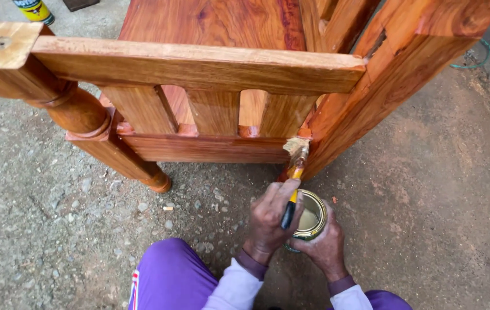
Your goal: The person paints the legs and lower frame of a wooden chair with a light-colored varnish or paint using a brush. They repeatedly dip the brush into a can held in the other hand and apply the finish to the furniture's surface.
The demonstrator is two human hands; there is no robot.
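- Gripping a paintbrush (294, 172), one hand (270, 221) is closing its fingers around the black and yellow handle, thumb lying along the shaft. Judging by the crossing sleeves, this is being taken as the left hand, though the arms sit close together and the attribution is not certain.
- The brush is pointing up and away from the person, its pale bristles pressing against the lower rail (210, 148) of a wooden bench (216, 69), right where that rail is meeting the thick angled corner post (371, 97).
- The other hand (325, 244), taken as the right, is wrapping around a small round tin (311, 218) from below and from the side, fingers curling tightly on its wall.
- The tin is standing open and upright in that grasp, just beneath the brush handle, showing a pale liquid inside a gold rim.
- The bench is showing a reddish, glossy finish on its seat board and slats, while the top of the turned post (1, 43) at the left is looking paler and dull.
- The person is crouching on gravelly ground (55, 218), a purple-clad knee (170, 275) showing low in view and pale sleeves with dark cuffs covering the wrists.
- A yellow can (33, 10) is standing on the ground at the top left, well apart from both hands.
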